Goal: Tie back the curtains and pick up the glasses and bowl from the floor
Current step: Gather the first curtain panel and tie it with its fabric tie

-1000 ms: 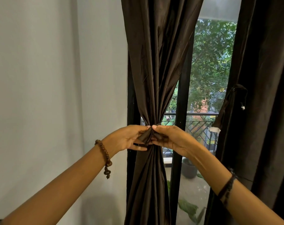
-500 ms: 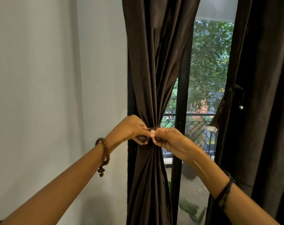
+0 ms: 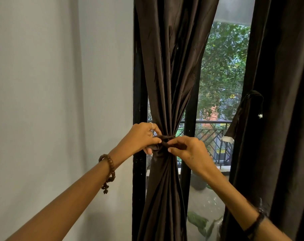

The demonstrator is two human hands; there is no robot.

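Curtains hang on both sides of a tall window. In the head view, the left curtain (image 3: pixel 167 66) is dark brown and a bit shiny, with long folds. It is wide at the top, squeezed thin in the middle, and wide again lower down. A strip of the same dark cloth, the tie (image 3: pixel 174 144), goes around the thin part. The right curtain (image 3: pixel 278 119) is darker and hangs loose. A second strip (image 3: pixel 241 115) dangles on its edge with a small white bit on a string.

The tops and bottoms of both curtains are cut off by the picture edge. The floor cannot be seen, so the glasses and bowl are not in sight. The knot in the tie is mostly hidden behind the fingers, and it is hard to tell how it is looped.

The left hand (image 3: pixel 142 136) is just left of the squeezed part and pinches one end of the tie with curled fingers. It wears a ring, and a brown bead bracelet (image 3: pixel 109 171) sits on that wrist. The right hand (image 3: pixel 189 150) is just right of it, in front of the curtain, pinching the other end of the tie. A black band (image 3: pixel 255 223) is on the right wrist. The two hands almost touch at the tie.

A grey wall (image 3: pixel 52 101) is on the left. Green trees (image 3: pixel 224 66) and a railing (image 3: pixel 214 136) show through the glass.
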